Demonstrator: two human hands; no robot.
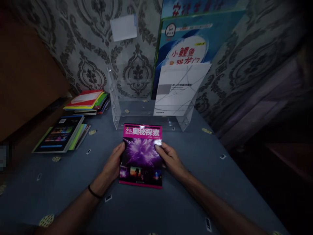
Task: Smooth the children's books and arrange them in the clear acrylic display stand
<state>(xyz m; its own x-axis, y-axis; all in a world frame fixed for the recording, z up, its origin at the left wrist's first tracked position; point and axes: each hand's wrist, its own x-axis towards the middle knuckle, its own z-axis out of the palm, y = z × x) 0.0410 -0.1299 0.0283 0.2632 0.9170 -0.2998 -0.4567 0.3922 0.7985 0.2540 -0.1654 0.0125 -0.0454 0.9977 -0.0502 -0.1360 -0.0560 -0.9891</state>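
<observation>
A book (141, 153) with a magenta and purple cover faces up at me, its title along the top edge. My left hand (114, 163) grips its left edge, the thumb at the cover's side. On the opposite edge my right hand (171, 160) is closed too, its thumb lying on the cover. Fingers under the book are hidden on both sides. Just beyond the book stands a clear acrylic rack (114, 111). At the rack's right end a white booklet (179, 91) leans in front of large blue picture books (186, 36).
On the left of the table (80, 176) lie a stack of colourful books (85, 99) and, nearer, a pile topped by a black book (61, 133). Patterned wallpaper rises behind, with a white card (124, 27) against it. The table's right edge slants down beside my right arm.
</observation>
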